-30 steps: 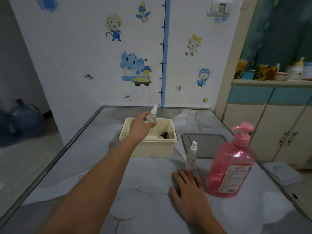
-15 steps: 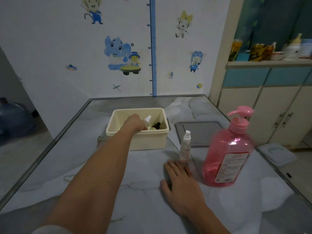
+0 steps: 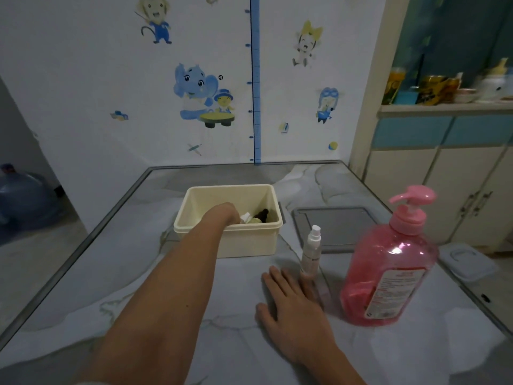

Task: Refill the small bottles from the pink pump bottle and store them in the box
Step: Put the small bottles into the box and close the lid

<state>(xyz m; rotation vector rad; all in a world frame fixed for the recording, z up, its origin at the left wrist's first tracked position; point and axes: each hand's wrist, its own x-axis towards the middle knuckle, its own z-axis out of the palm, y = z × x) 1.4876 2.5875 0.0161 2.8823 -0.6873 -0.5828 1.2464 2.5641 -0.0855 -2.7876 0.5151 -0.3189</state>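
Note:
A cream plastic box [image 3: 249, 241] stands mid-table. My left hand [image 3: 222, 213] reaches down inside it and holds a small clear spray bottle, whose white cap [image 3: 245, 217] shows just past my fingers; the box wall hides the fingers. A dark small bottle [image 3: 261, 214] and a yellowish one lie in the box beside it. A slim white spray bottle [image 3: 311, 250] stands upright in front of the box's right corner. My right hand [image 3: 291, 304] rests flat on the table, fingertips near that bottle's base. The pink pump bottle [image 3: 388, 268] stands at the right.
The marble-patterned table [image 3: 138, 273] has a metal-edged rim and a grey inset panel [image 3: 336, 226] behind the spray bottle. A white lid [image 3: 469, 259] lies off the table's right edge. Cabinets stand at the right, a stickered wall behind.
My left hand has lowered the small clear bottle from above the box down into it. My right hand has stayed flat on the table.

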